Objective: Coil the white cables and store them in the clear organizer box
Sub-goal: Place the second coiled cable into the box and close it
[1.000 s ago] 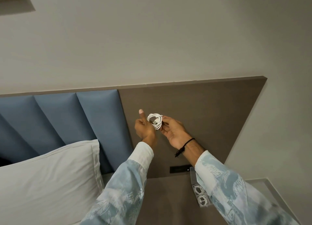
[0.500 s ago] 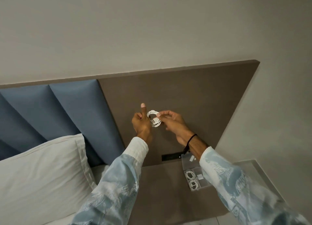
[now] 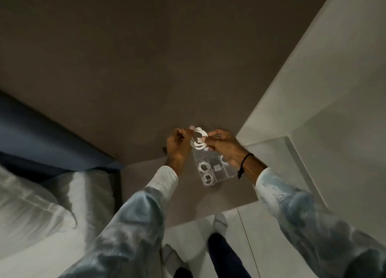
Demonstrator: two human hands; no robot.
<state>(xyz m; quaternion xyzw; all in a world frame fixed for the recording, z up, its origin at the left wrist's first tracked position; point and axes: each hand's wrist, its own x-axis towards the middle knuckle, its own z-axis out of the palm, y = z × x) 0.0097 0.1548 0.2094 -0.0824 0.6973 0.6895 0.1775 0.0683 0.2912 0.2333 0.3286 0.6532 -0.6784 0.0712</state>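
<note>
A coiled white cable (image 3: 198, 139) hangs in the air between both hands. My left hand (image 3: 178, 145) pinches its left side and my right hand (image 3: 224, 146) pinches its right side. Just below them the clear organizer box (image 3: 222, 176) lies open on the brown bedside table (image 3: 234, 191). Two coiled white cables (image 3: 205, 171) sit in its left compartments. My right hand hides part of the box's far right side. The frame is blurred by motion.
A bed with a white pillow (image 3: 31, 202) fills the lower left, and a blue padded headboard (image 3: 41, 135) stands behind it. A brown panel (image 3: 146, 69) rises behind the table. A white wall (image 3: 323, 90) is on the right. My feet (image 3: 219, 225) stand on pale floor.
The view has tilted sharply downward, so the table, box and floor now show. Both hands stay on the coil and have come closer above the box.
</note>
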